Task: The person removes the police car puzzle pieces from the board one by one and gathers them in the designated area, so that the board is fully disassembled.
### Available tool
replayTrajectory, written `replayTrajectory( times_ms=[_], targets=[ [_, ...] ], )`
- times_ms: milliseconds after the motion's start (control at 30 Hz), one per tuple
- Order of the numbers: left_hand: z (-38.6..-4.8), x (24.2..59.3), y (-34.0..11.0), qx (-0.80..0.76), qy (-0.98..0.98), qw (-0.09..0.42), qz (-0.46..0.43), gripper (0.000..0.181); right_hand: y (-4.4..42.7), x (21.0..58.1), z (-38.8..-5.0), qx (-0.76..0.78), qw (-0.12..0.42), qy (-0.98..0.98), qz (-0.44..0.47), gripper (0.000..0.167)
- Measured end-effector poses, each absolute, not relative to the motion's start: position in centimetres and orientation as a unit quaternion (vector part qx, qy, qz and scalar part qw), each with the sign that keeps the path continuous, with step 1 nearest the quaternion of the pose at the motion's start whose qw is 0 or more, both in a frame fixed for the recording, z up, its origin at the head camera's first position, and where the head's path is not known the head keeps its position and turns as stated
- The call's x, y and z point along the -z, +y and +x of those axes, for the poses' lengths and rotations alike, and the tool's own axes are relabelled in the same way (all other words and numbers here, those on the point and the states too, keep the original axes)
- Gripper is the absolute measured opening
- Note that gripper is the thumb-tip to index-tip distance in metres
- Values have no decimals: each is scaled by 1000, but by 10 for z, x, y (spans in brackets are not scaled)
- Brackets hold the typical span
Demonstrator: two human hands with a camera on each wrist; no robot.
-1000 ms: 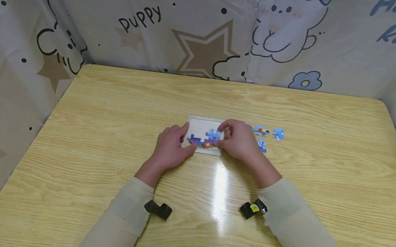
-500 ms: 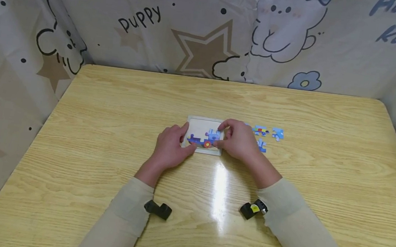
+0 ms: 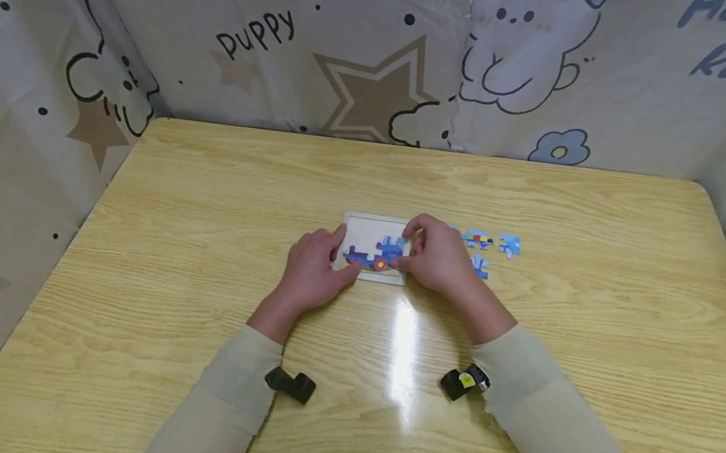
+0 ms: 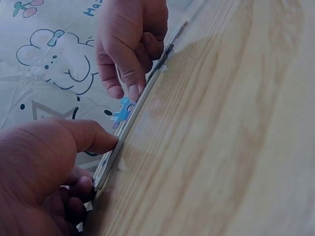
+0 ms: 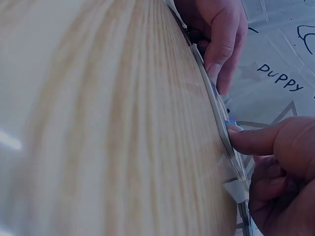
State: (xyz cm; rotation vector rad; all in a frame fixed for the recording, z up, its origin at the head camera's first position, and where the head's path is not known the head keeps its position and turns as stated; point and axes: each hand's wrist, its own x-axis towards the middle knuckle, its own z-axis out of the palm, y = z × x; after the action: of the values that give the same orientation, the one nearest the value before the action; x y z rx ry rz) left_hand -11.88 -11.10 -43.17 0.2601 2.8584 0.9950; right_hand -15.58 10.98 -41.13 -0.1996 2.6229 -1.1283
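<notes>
Head view shows the puzzle frame (image 3: 384, 279) lying on the counter (image 3: 197, 251) between two hands, with joined pieces (image 3: 360, 258) of a blue vehicle, one round red-and-yellow part among them, along its near side. The step in hand looks like fitting the blue piece (image 3: 391, 246), which sits over the right part of the frame, above that near row. Its outline shows above the frame's rim in the left wrist view, so it seems not yet seated. The next move probably calls for small turns to line up the knobs, then a light press down. Loose pieces (image 3: 478, 238) wait to the right of the frame, one partly hidden behind the right hand (image 3: 436, 256). That hand comes in from the frame's right side, thumb nearer the body and forefinger beyond it; these fingers appear to pinch the blue piece, moderately spread, though the contact itself is largely hidden. The left hand (image 3: 311, 269) steadies the frame's left end, thumb on the near edge, the other fingers bent around the side. Both forearms slant inward toward the frame from the near side.
</notes>
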Motion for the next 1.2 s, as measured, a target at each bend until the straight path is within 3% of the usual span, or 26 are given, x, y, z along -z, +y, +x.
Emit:
replayTrajectory(
  times_ms=[767, 1200],
  targets=[
    [-117, 429, -111, -330, 939, 51, 87, 72, 109, 410, -160, 363, 178, 910, -91, 33],
    [-118, 429, -111, -326, 940, 50, 87, 72, 110, 408, -156, 358, 130, 920, -90, 30]
  ],
)
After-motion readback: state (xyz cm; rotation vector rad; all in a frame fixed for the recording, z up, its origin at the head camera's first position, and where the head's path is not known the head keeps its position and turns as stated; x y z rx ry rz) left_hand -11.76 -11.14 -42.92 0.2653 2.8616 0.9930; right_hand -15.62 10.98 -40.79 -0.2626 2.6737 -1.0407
